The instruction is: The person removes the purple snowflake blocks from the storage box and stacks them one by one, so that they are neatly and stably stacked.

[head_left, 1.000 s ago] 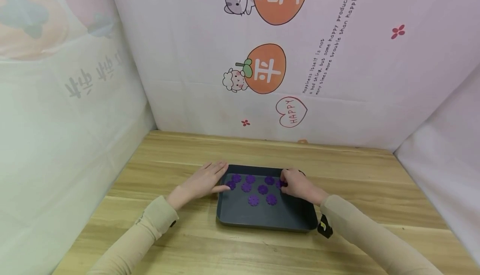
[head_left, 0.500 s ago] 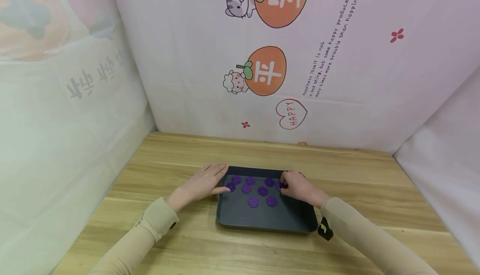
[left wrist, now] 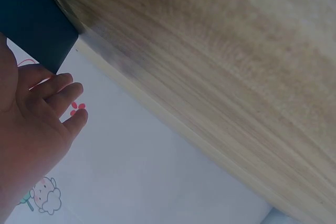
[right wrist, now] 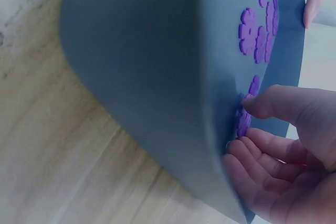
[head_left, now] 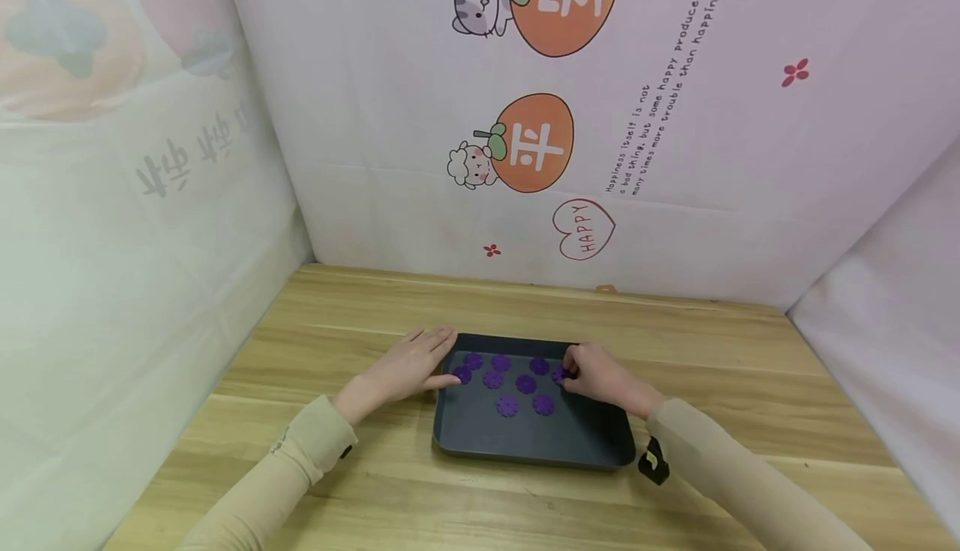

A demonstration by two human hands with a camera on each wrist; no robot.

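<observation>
A dark grey rectangular tray [head_left: 540, 441] on the table holds several purple notched discs [head_left: 507, 405], shaped like flowers. My left hand [head_left: 401, 369] rests at the tray's far left corner, fingers extended. Its thumb reaches over the left rim to a purple disc. Inside the far right part of the tray, my right hand [head_left: 606, 383] pinches another disc [right wrist: 243, 121] between thumb and curled fingers, close to the tray's right wall. In the left wrist view, the left hand [left wrist: 37, 114] shows beside the tray's corner [left wrist: 37, 19].
The tray stands on a wood-grain table [head_left: 375, 484]. White printed cloth [head_left: 390, 159] rises behind the table and along both sides. A black strap [head_left: 653, 461] hangs at the right wrist.
Both hands stay in the same places. The right thumb and fingers shift very slightly at the disc, and the view tilts a little.
</observation>
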